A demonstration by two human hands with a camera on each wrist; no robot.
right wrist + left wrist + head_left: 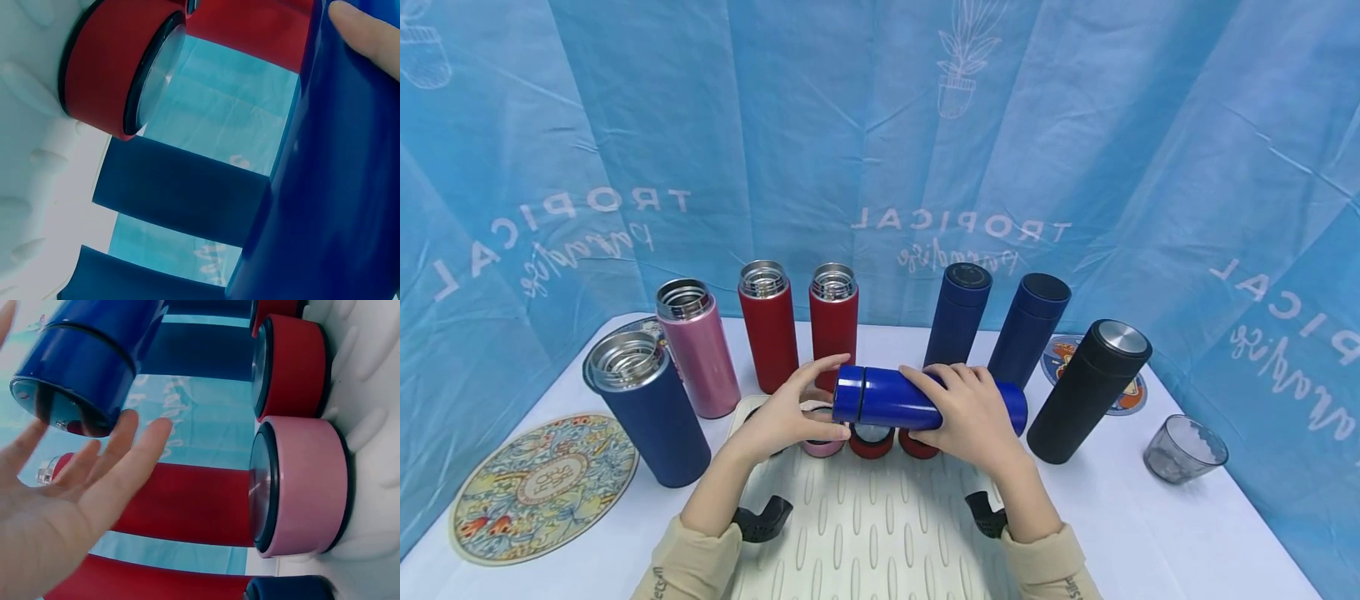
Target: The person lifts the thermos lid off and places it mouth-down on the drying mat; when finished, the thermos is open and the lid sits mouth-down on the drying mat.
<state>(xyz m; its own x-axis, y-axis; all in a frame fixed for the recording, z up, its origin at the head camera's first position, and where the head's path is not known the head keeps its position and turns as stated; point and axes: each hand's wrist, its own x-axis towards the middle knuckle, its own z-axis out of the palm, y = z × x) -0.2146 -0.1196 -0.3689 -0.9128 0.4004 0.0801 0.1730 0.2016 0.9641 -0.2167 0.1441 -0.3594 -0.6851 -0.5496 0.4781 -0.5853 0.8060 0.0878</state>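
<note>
A glossy blue thermos flask [887, 400] lies sideways in the air over the front of the white mat. My right hand [966, 408] grips its body from above, a finger across the blue surface in the right wrist view. The flask's capped end [78, 381] points left, with a dark seam between cap and body. Around that end my left hand [790, 408] is spread, fingers extended and fingertips right at the cap. Beneath the flask, a pink lid [309, 487] and red lids [294, 365] sit on the mat, partly hidden by the flask and hands in the head view.
Uncapped flasks stand at left: navy [658, 417], pink [703, 358] and two red, one here [767, 333]. To the right are two capped navy flasks, one here [1030, 325], a black flask [1078, 408] and a glass [1183, 450]. A patterned placemat [550, 483] lies left of the ribbed mat [865, 533].
</note>
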